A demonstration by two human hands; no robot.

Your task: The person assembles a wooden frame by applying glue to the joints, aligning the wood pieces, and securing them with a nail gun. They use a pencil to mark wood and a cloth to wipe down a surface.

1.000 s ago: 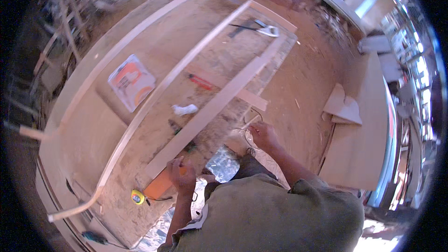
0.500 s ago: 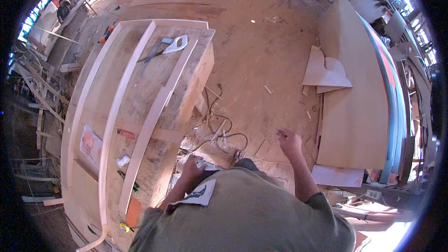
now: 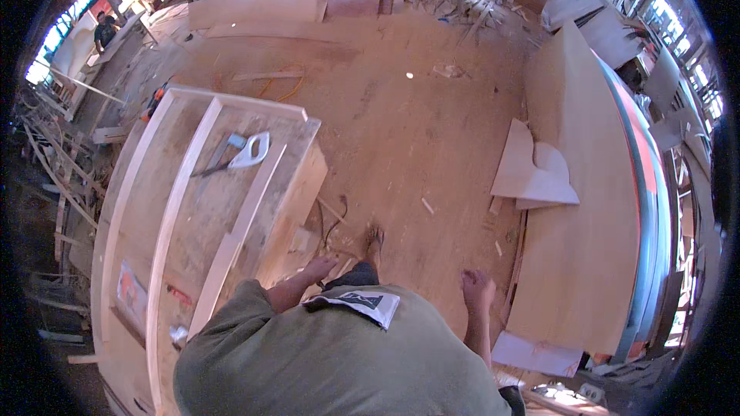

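Observation:
My left hand (image 3: 319, 268) is beside the workbench's right side, near my dark shorts; its fingers are too small and blurred to make out. My right hand (image 3: 479, 288) hangs over the floor on my right, fingers curled in, with nothing seen in it. On the workbench (image 3: 297, 142) at left lies a wooden frame of long pale strips (image 3: 183, 173). A handsaw with a white handle (image 3: 251, 151) rests between the strips. Lower down are a red tool (image 3: 179, 296) and a printed sheet (image 3: 132, 293).
Large plywood sheets (image 3: 578, 262) lean along the right, with a curved cut-out piece (image 3: 532, 173) against them. My foot (image 3: 375, 239) is on the dusty floor among wood scraps (image 3: 427, 206). An orange cord (image 3: 293, 86) lies beyond the bench. A person (image 3: 105, 31) is far left.
I have stepped forward, away from the bench's near part, and the far end of the room shows more. Both hands have dropped closer to my sides.

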